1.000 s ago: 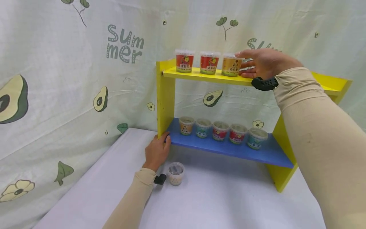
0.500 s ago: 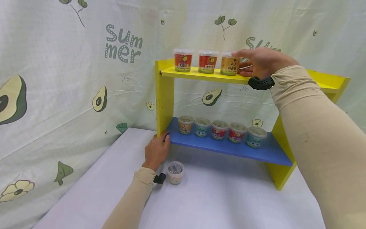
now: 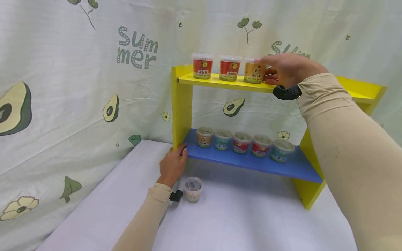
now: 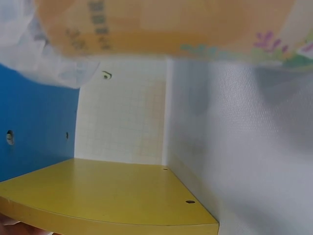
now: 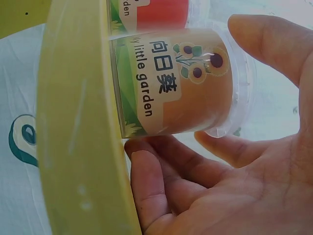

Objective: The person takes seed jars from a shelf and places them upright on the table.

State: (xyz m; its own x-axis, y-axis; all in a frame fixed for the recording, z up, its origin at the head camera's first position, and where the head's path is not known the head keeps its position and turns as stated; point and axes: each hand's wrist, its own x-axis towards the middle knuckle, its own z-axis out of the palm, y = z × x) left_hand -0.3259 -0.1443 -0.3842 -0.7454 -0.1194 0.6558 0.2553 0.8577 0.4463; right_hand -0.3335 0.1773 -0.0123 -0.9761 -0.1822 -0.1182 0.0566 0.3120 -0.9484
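On the yellow top board, my right hand (image 3: 287,69) holds a lidded plastic cup (image 3: 253,74) with an orange sunflower label. In the right wrist view the thumb lies by the lid rim, an index finger reaches behind the orange-labelled cup (image 5: 195,83), and the other fingers curl against its side. The cup stands upright. My left hand (image 3: 172,166) grips the lower left corner of the shelf unit (image 3: 182,115), thumb at the blue board's edge. Beside the left wrist, another lidded cup (image 3: 193,190) stands on the table; it looms blurred in the left wrist view.
Two red-labelled cups (image 3: 202,68) stand left of the orange one. Several orange, teal and red cups (image 3: 242,143) line the blue lower board (image 3: 238,163). A printed curtain (image 3: 78,87) hangs behind, above the white table (image 3: 245,216).
My right thumb has slid slightly left over the lid, and the fingers sit closer to the cup. The left hand and the cups stay in place.
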